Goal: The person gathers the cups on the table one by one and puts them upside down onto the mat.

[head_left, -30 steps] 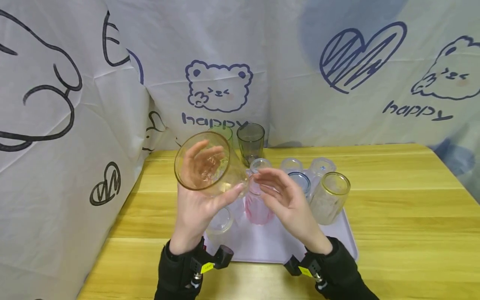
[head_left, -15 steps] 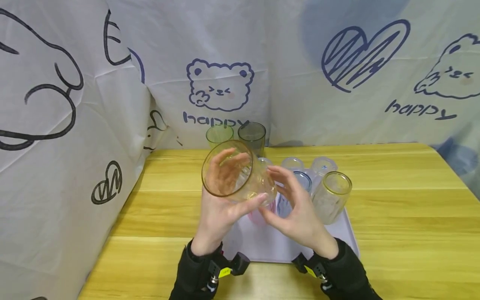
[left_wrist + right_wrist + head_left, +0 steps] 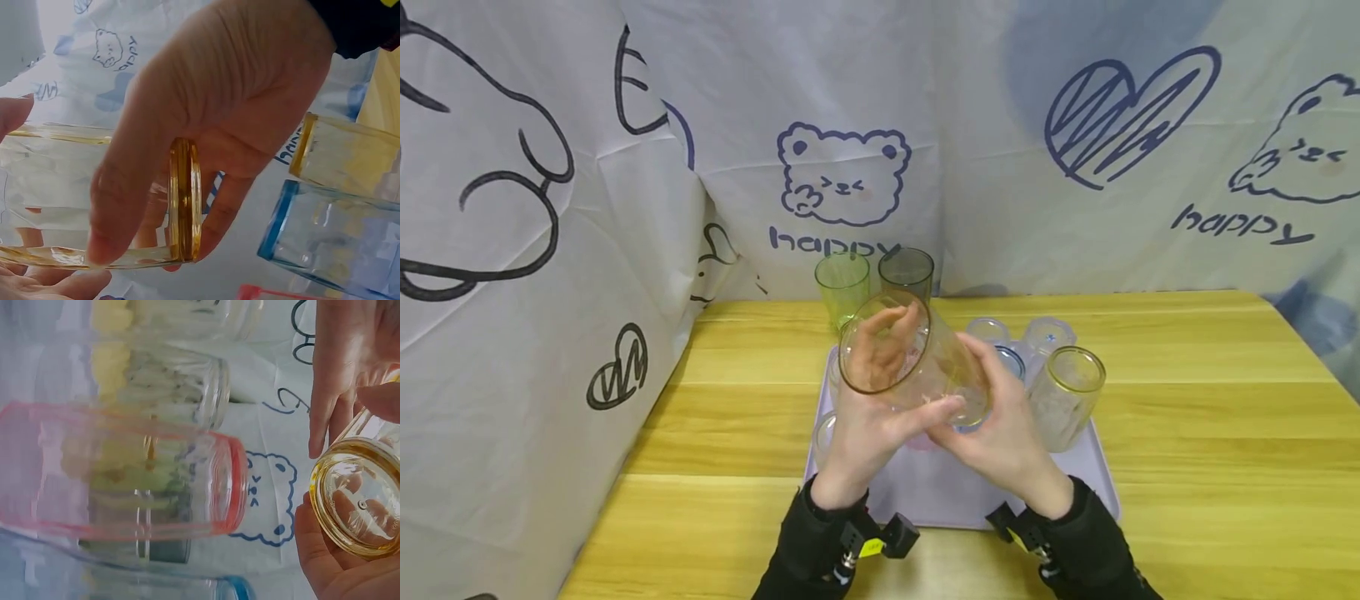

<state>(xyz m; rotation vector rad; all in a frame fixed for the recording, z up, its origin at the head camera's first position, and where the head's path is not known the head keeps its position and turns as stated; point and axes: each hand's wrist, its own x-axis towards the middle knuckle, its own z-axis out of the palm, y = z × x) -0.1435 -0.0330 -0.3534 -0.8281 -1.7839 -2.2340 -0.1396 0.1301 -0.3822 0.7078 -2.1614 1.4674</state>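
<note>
A clear amber-tinted drinking glass [image 3: 951, 375] is held tilted above the tray, mouth toward the upper left. My left hand [image 3: 880, 433] grips its side, thumb in front and fingers seen through the glass. Around its base end, my right hand [image 3: 1003, 425] curls fingers and thumb. In the right wrist view the thick amber base [image 3: 361, 503] faces the camera. Below the hands, a pink glass [image 3: 237, 487] stands on the lilac tray [image 3: 958, 508], mostly covered in the head view. Close to the right hand are a yellow-ringed glass [image 3: 1063, 404] and a blue-ringed glass [image 3: 278, 219].
At the tray's back stand clear glasses [image 3: 1049, 335]. Another clear glass [image 3: 823, 437] shows at the tray's left, partly behind the left hand. Further back are a green glass [image 3: 842, 287] and a dark grey glass [image 3: 907, 271]. A printed cloth [image 3: 985, 167] hangs behind the wooden table [image 3: 1210, 433].
The left hand has carried the amber glass rightward and slightly down. The right hand, apart from it a second ago, now holds its base end.
</note>
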